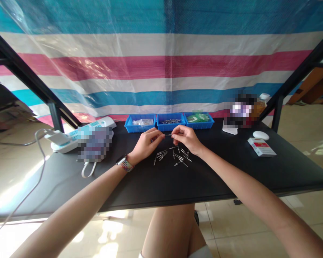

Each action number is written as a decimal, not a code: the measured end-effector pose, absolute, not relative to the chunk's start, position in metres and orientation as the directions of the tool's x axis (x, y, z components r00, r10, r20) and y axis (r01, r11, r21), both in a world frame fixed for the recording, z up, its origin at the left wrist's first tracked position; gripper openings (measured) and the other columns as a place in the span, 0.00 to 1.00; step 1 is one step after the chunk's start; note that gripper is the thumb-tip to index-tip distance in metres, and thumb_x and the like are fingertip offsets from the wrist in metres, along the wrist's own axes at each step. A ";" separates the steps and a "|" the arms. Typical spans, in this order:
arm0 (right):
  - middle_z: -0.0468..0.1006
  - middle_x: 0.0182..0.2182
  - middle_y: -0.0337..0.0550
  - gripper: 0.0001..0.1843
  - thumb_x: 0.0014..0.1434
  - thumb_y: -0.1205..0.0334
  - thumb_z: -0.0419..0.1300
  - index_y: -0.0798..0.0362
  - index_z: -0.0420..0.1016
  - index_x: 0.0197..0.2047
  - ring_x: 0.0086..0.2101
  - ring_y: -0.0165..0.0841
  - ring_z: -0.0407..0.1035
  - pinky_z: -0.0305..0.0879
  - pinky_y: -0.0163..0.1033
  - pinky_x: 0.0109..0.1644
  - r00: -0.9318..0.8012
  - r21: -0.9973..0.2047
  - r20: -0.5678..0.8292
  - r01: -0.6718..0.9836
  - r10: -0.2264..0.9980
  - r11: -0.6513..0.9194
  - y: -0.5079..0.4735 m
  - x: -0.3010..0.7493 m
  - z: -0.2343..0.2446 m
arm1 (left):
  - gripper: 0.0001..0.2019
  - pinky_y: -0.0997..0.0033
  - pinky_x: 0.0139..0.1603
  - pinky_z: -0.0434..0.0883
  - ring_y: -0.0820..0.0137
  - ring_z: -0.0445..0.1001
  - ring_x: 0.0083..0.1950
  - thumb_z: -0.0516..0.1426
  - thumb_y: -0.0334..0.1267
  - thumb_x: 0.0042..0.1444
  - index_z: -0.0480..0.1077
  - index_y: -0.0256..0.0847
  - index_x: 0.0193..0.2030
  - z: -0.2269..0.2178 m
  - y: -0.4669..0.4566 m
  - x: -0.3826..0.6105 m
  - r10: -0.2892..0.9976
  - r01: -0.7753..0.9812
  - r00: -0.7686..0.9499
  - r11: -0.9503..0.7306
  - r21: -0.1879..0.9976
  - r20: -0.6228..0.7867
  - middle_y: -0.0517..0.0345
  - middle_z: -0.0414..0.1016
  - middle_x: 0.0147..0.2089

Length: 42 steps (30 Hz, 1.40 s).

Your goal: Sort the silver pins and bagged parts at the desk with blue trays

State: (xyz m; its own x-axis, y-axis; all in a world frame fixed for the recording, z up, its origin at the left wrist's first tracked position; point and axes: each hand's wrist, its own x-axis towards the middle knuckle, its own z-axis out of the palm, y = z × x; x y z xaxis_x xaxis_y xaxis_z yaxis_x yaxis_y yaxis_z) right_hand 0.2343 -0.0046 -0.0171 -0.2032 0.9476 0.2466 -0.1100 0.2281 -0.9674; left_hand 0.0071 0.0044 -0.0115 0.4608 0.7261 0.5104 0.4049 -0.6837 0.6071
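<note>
Between my two hands, just above the black tabletop, a thin silver blind rivet (168, 135) lies level. My left hand (148, 142) pinches its left end, fingers closed, with a watch on the wrist. The fingertips of my right hand (187, 139) pinch the right end. Below the hands lie loose blind rivets (179, 156), with several more in a small group (161, 154) to the left. Behind the hands, a blue bin (171, 127) holds more rivets. Fingers partly cover the held rivet's ends.
Flanking it are a blue bin (140, 129) with clear bags and another bin (200, 125) with green packets. At left sit a power strip (59, 147) with cables and a blurred device (98, 145). A small box (261, 147), white oval case (261, 135) and bottle (263, 100) stand right.
</note>
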 end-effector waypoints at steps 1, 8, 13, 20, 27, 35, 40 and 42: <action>0.76 0.27 0.35 0.19 0.49 0.50 0.77 0.52 0.75 0.34 0.24 0.30 0.74 0.75 0.37 0.30 -0.205 -0.967 0.248 -0.107 0.947 0.231 -0.005 0.234 -0.016 | 0.17 0.67 0.39 0.69 0.66 0.74 0.38 0.56 0.50 0.73 0.78 0.41 0.39 -0.012 0.005 0.007 0.730 0.406 0.462 -0.679 0.611 0.505 0.54 0.76 0.38; 0.81 0.32 0.39 0.21 0.53 0.48 0.73 0.52 0.80 0.44 0.21 0.29 0.72 0.73 0.38 0.27 0.026 -0.956 0.285 -0.062 0.958 0.286 0.017 0.242 -0.014 | 0.11 0.69 0.37 0.70 0.68 0.74 0.35 0.57 0.48 0.71 0.71 0.42 0.47 -0.016 0.006 0.008 0.806 0.390 0.400 -0.580 0.715 0.436 0.59 0.75 0.35; 0.77 0.25 0.36 0.20 0.57 0.53 0.69 0.53 0.85 0.50 0.21 0.29 0.67 0.67 0.38 0.30 0.037 -0.878 0.387 0.319 0.921 0.356 0.026 0.266 -0.018 | 0.07 0.70 0.35 0.70 0.69 0.74 0.33 0.57 0.41 0.68 0.73 0.41 0.42 -0.019 0.008 0.008 0.770 0.449 0.495 -0.623 0.640 0.403 0.58 0.76 0.34; 0.82 0.35 0.41 0.06 0.56 0.68 0.70 0.51 0.87 0.37 0.26 0.27 0.65 0.61 0.37 0.32 -0.483 -0.643 0.362 0.490 0.797 0.588 -0.001 0.253 -0.015 | 0.06 0.71 0.35 0.70 0.68 0.75 0.35 0.56 0.36 0.65 0.75 0.41 0.41 -0.017 0.007 0.007 0.747 0.456 0.522 -0.653 0.605 0.412 0.56 0.77 0.36; 0.79 0.36 0.41 0.16 0.57 0.77 0.65 0.49 0.89 0.41 0.33 0.31 0.70 0.62 0.37 0.39 -0.584 -0.507 0.345 0.543 0.734 0.670 -0.009 0.241 -0.020 | 0.06 0.71 0.36 0.69 0.68 0.74 0.35 0.56 0.35 0.65 0.75 0.41 0.40 -0.016 0.006 0.008 0.747 0.460 0.517 -0.654 0.601 0.418 0.56 0.77 0.36; 0.76 0.35 0.42 0.10 0.59 0.73 0.62 0.52 0.85 0.36 0.30 0.31 0.70 0.67 0.38 0.36 -0.387 -0.685 0.517 0.349 0.764 0.640 -0.008 0.240 -0.013 | 0.08 0.70 0.37 0.70 0.68 0.75 0.36 0.57 0.40 0.69 0.75 0.41 0.44 -0.015 0.004 0.007 0.732 0.423 0.549 -0.660 0.620 0.404 0.56 0.77 0.38; 0.84 0.34 0.44 0.08 0.59 0.58 0.69 0.53 0.84 0.38 0.34 0.36 0.78 0.75 0.41 0.40 -0.235 -0.908 0.374 0.104 0.897 0.406 -0.001 0.237 -0.021 | 0.09 0.69 0.41 0.73 0.68 0.75 0.37 0.59 0.43 0.69 0.75 0.41 0.48 -0.013 0.002 0.008 0.702 0.351 0.545 -0.687 0.636 0.458 0.56 0.78 0.40; 0.84 0.31 0.43 0.14 0.56 0.52 0.72 0.54 0.83 0.38 0.32 0.37 0.79 0.77 0.42 0.39 -0.211 -0.946 0.311 0.020 0.927 0.322 0.002 0.236 -0.024 | 0.08 0.69 0.41 0.73 0.69 0.75 0.37 0.60 0.42 0.69 0.75 0.41 0.48 -0.015 0.003 0.008 0.705 0.354 0.521 -0.691 0.630 0.481 0.57 0.78 0.40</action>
State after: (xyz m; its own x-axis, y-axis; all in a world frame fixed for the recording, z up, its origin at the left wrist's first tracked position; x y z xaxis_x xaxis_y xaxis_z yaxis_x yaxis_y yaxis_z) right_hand 0.2360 0.0016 -0.0236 -0.2112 0.9267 0.3110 0.0204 0.3222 -0.9464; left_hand 0.0083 0.0029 -0.0148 0.5210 0.7050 0.4812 0.3535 -0.6914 0.6301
